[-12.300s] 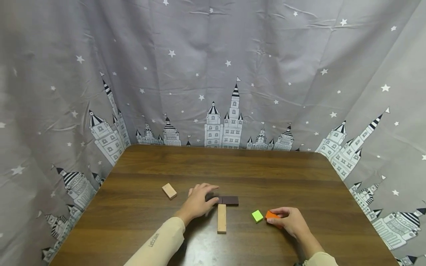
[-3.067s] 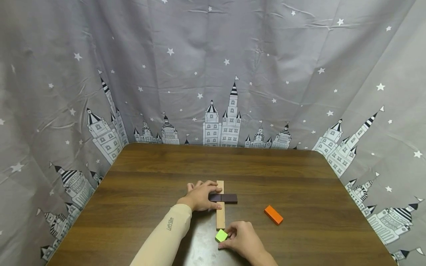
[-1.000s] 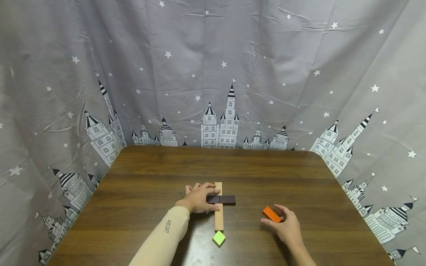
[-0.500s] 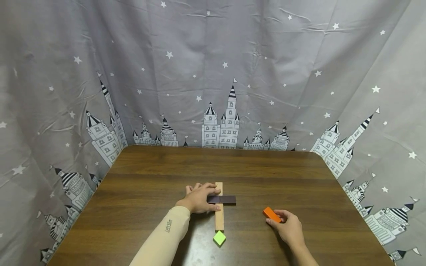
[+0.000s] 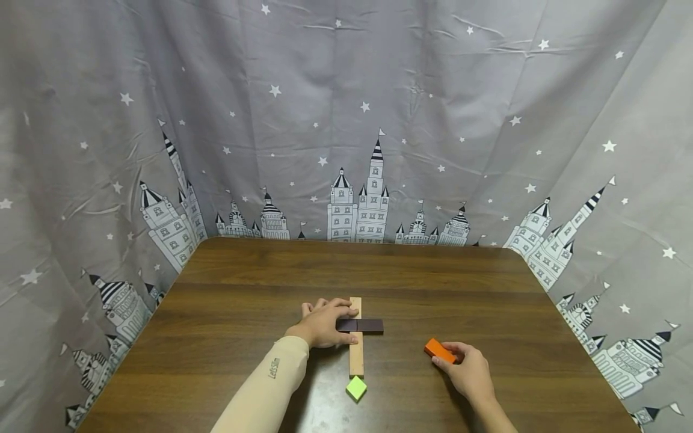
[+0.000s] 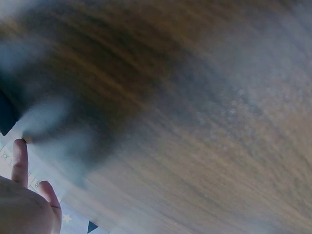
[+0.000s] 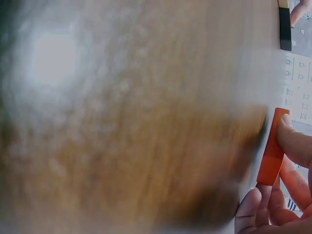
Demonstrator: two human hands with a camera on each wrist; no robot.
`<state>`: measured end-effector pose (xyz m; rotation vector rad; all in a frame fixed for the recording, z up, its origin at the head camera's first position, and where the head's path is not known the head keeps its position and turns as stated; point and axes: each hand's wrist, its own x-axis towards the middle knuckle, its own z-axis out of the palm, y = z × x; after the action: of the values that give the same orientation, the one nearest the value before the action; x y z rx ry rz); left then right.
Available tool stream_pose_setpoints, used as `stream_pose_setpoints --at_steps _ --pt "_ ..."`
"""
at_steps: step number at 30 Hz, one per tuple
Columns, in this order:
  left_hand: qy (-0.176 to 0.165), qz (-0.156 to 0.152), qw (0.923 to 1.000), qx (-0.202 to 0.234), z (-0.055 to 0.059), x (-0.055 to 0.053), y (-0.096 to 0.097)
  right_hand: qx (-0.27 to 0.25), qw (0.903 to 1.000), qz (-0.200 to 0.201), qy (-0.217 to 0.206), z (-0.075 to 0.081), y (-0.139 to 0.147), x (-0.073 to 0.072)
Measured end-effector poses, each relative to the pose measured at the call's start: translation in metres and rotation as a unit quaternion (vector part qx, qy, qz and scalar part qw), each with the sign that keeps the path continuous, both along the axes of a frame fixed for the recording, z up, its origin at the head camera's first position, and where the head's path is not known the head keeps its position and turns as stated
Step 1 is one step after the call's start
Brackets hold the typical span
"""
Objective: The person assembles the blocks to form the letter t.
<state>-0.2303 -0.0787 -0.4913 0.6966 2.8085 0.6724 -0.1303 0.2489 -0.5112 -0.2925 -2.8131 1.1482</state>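
My left hand (image 5: pixel 320 325) rests over a cross of wooden blocks, its thumb on the lower natural block (image 5: pixel 357 361) and a finger on the upper natural block (image 5: pixel 355 304). Two dark brown blocks (image 5: pixel 370 326) form the crossbar; the hand partly covers the left one. At the right, my right hand (image 5: pixel 470 370) pinches an orange block (image 5: pixel 438 350) between thumb and fingers. The right wrist view shows the thumb on the face of this orange block (image 7: pixel 273 146). A lime-green block (image 5: pixel 356 389) lies turned like a diamond at the cross's near end.
Everything lies on a brown wood-grain table (image 5: pixel 271 270). Behind it hangs a grey curtain (image 5: pixel 271 150) printed with stars and castles. A stretch of table separates the orange block from the cross.
The upper natural block came in from the left. My right hand set the green block at the near end, let go, then took hold of the orange block, now slightly left. My left hand stays.
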Motion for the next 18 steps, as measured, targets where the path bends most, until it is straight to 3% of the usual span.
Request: stream_pose_setpoints --at_steps 18 --pt "-0.001 0.0 1.0 0.003 0.0 0.001 0.0 0.02 0.9975 0.066 0.014 0.005 -0.024 0.006"
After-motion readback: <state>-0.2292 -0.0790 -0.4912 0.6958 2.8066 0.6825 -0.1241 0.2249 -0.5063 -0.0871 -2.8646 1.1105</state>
